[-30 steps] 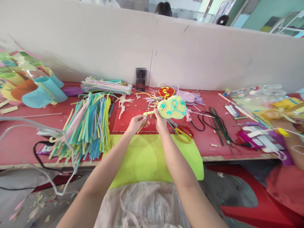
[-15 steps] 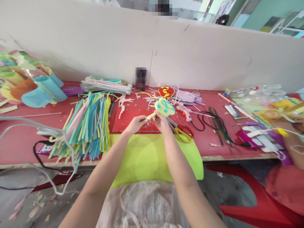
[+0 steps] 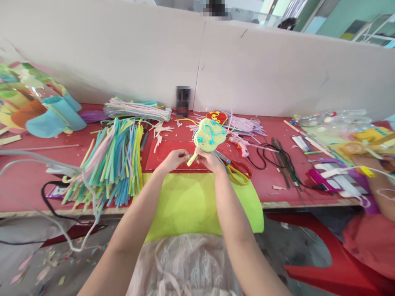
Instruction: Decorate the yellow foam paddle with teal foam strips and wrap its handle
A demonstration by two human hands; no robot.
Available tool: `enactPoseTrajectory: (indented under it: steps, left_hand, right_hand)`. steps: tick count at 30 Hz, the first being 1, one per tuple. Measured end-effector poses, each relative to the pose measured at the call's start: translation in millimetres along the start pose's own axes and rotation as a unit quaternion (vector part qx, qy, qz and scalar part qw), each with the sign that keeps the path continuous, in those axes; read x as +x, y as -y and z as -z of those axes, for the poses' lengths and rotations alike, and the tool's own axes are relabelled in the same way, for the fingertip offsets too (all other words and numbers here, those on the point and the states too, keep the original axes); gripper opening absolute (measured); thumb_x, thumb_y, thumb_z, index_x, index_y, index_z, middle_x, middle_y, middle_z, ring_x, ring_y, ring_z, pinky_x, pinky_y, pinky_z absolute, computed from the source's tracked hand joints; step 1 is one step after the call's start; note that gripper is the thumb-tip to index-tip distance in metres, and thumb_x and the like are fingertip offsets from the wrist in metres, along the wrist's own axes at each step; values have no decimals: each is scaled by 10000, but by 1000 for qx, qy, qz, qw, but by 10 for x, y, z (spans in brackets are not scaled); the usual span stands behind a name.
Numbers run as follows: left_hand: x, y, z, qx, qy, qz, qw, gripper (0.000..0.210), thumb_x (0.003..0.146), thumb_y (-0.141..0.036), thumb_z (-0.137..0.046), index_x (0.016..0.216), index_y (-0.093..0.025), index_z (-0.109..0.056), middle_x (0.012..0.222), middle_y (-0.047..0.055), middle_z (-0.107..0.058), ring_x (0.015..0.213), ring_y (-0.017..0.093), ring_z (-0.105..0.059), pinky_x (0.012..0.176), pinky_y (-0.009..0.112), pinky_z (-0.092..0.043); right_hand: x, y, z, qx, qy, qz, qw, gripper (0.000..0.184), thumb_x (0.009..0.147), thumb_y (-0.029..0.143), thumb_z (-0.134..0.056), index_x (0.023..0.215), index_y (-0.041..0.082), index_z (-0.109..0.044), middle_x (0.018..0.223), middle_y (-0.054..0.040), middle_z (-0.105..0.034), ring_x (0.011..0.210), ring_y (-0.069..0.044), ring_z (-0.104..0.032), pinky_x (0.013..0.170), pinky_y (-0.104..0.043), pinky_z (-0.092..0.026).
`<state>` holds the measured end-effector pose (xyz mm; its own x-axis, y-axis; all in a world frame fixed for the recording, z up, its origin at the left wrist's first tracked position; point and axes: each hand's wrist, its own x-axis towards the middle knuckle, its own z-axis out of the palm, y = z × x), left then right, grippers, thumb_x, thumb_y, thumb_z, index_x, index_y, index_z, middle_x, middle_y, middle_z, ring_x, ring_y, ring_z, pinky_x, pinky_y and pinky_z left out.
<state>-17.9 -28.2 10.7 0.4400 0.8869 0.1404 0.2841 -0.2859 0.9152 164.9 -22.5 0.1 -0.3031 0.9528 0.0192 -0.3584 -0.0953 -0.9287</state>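
Observation:
My right hand (image 3: 209, 159) grips a pale yellow fan-shaped craft piece (image 3: 210, 135) where its short handle meets the cloud-like head. Turquoise trim curls across the face of the piece, which tilts up above the red board (image 3: 160, 153). My left hand (image 3: 176, 160) is just left of the handle's lower end, thumb and fingers pinched together. What they hold, if anything, is too small to make out. Right of my right hand lie scissors (image 3: 237, 174) with red and yellow handles. Beyond the piece sits a red and yellow craft piece (image 3: 217, 117).
Bundles of pastel pipe cleaners (image 3: 114, 164) spread on the left of the red table (image 3: 277, 139). A pink glue gun (image 3: 242, 146) with a black cord lies right of centre. A lime-green sheet (image 3: 191, 205) covers the near edge. At far right shows another person's arm (image 3: 382, 193).
The fan-shaped piece has turned more upright, its face now showing fuller and its handle pointing down left. My left hand has moved slightly left, off the handle.

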Motion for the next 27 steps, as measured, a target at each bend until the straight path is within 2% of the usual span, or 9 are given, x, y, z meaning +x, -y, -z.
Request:
enactPoseTrajectory:
  steps: [6,12,17,23,27]
  left_hand:
    - [42,144,-9,77,-123,52,988,255,782,-401,-517,673,-179,-581,565,-14,-563,532,112,-484,532,222,-345]
    - [18,88,-62,144,-205,28,968,186,786,-340,-532,715,-180,-596,692,12,-645,646,135,-570,612,227,-400]
    - [-23,-7,-95,208,-232,-12,950,166,813,-296,-505,755,-177,-603,789,44,-649,732,158,-589,685,249,-431]
    - [-41,-39,-142,217,-247,-35,944,150,832,-279,-488,768,-183,-584,777,42,-633,711,151,-582,664,247,-424]
    - [-36,-55,-169,198,-242,-31,949,155,839,-277,-470,794,-188,-589,750,35,-634,675,143,-569,631,240,-407]
  right_hand:
    - [18,-8,-36,-97,-55,45,993,289,646,450,-698,752,187,-640,590,29,-604,509,-110,-554,508,-238,-491]
    - [25,-14,-62,-141,-85,77,983,286,675,476,-663,695,194,-624,586,31,-612,516,-117,-573,537,-256,-489]
    - [8,9,-94,-171,-112,98,974,324,700,516,-619,664,194,-607,586,22,-605,506,-114,-560,532,-253,-479]
    - [-11,43,-115,-211,-136,131,959,322,725,531,-582,704,210,-599,606,20,-605,558,-122,-569,592,-255,-492]
    - [13,26,-100,-205,-149,136,958,324,731,533,-575,798,217,-604,642,15,-615,527,-119,-553,552,-260,-476]
